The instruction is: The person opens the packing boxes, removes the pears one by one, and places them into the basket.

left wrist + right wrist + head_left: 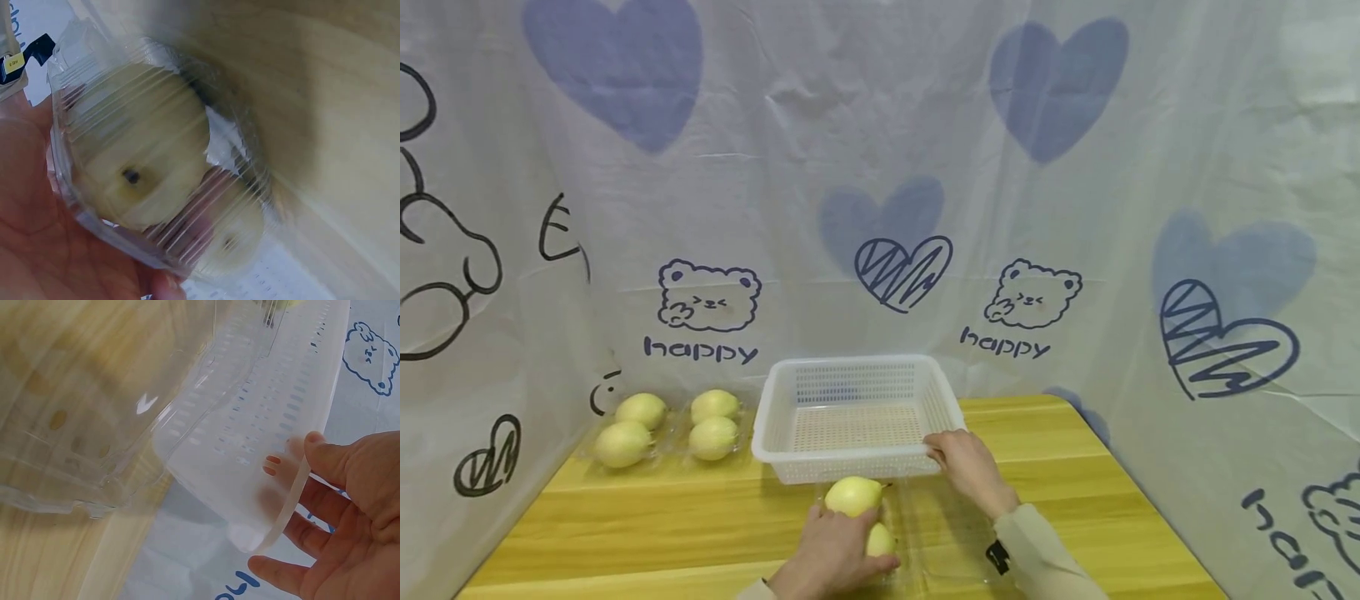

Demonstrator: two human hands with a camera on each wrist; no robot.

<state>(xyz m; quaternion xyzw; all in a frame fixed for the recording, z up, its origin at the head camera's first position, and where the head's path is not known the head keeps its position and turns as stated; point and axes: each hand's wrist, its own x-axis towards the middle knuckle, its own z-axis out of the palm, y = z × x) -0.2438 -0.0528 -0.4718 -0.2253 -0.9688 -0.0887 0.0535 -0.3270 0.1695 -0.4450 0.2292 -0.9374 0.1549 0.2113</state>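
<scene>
Pears [853, 495] number six; hands [833, 546], two; basket [850, 456], one

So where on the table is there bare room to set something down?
The table is bare in front of the four packed fruits, left of the left hand, and right of the basket and right hand. Crowded: the middle, where hands, basket and open clear pack cluster.

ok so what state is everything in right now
white basket: upright, no fruit visible inside
near container: open, lid lying to the right
near pears: two, inside it, partly hidden
left hand: over the near pears, grip unclear
right hand: gripping the white basket
back-left containers: two pears in each, lids unclear
</scene>
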